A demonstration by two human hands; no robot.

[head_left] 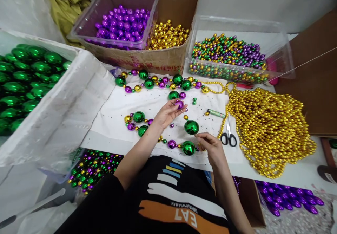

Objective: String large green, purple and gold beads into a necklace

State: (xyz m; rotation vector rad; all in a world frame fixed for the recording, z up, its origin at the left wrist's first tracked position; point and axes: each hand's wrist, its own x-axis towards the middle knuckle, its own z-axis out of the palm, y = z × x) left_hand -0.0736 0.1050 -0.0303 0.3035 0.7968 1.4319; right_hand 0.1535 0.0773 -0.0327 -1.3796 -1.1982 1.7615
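Note:
My left hand (pixel 168 114) is closed on a shiny purple bead (pixel 179 104), held above the white cloth. From it a thin string slants down to a small gold bead (pixel 185 117) and a large green bead (pixel 191 127). At that green bead's lower right edge, my right hand (pixel 210 145) pinches finger and thumb together; what lies between them is too small to make out. Below and left curves a bead strand (pixel 172 144) of green, purple and gold, partly hidden by my left forearm. Another green bead (pixel 173 95) lies just beyond my left fingers.
A finished-looking bead necklace (pixel 149 83) lies across the back of the cloth (pixel 105 118). To the right are scissors (pixel 228 137), a small green tube (pixel 216 113) and heaped gold bead chains (pixel 271 132). Bins of beads stand behind; a white foam box (pixel 86 76) borders the left.

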